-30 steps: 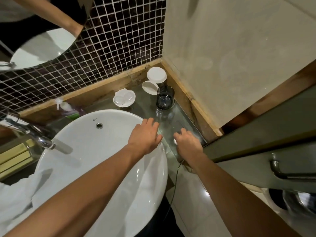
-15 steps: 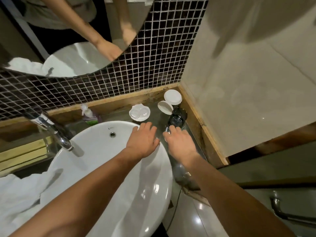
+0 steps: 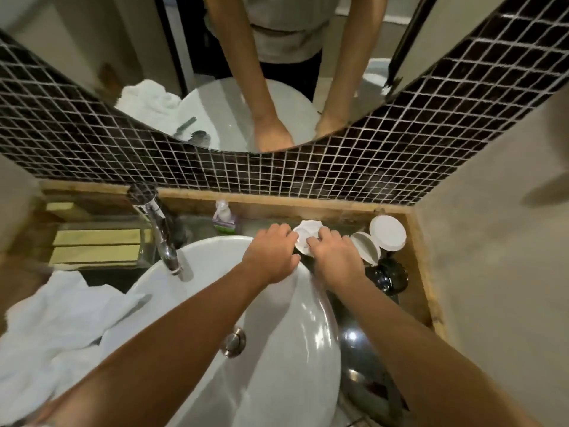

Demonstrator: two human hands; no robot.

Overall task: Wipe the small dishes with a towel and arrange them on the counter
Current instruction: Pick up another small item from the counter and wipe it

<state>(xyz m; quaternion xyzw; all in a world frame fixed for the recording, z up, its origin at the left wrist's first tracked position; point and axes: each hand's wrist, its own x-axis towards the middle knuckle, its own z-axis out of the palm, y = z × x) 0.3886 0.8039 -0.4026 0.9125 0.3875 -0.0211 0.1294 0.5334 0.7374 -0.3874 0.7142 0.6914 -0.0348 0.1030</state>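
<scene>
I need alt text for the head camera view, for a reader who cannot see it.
Both hands, left hand and right hand, reach a small white dish behind the white basin. Two round white dishes sit right; a white towel lies left.

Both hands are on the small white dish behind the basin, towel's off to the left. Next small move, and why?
Probably lift the small white dish clear and carry it toward the towel. Left hand and right hand both rest on its rim, and the towel lies unused left of the basin, so nothing can be wiped yet.

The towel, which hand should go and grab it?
Left, probably. The towel lies left of the sink, on the left hand's side. The right hand is farther off, resting on the small dish.
</scene>
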